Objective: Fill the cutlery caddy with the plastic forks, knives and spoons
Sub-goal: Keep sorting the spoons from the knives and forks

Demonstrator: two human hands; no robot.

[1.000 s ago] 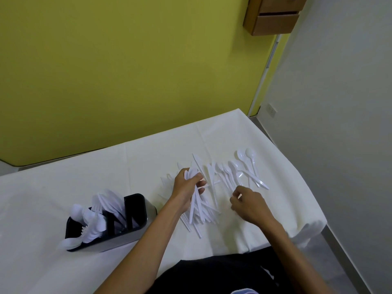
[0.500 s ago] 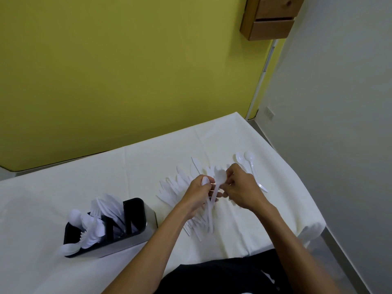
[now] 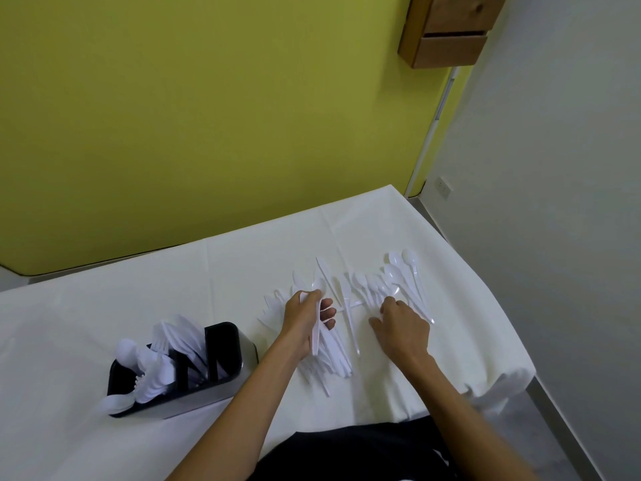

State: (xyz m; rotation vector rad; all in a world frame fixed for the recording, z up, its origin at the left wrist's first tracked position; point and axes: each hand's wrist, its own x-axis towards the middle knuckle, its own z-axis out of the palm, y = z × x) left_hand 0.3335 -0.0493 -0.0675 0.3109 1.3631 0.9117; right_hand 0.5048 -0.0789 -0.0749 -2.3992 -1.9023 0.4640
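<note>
Head view: white plastic utensils [image 3: 315, 336] are clamped in the curled fingers of the left hand [image 3: 301, 319], right of the cutlery caddy [image 3: 215, 390]. Farther right of the caddy, the right hand [image 3: 404, 329] is laid with fingers apart on loose spoons [image 3: 399, 276]; nothing is gripped.

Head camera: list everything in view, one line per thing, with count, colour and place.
cutlery caddy: one, black with a grey side, left on the table
cutlery in the caddy: many, white, standing and leaning in its compartments
loose cutlery: many, white, spread on the cloth right of centre
held cutlery: count unclear, white, in the left hand
tablecloth: one, white, over the table
back wall: one, yellow-green, behind the table
side wall: one, pale grey, right
wooden box: one, brown, on the wall, top right
socket: one, white, low on the side wall
dark clothing: black, bottom edge
left hand: grips the held cutlery
right hand: fingers on the loose cutlery; grip unclear
</note>
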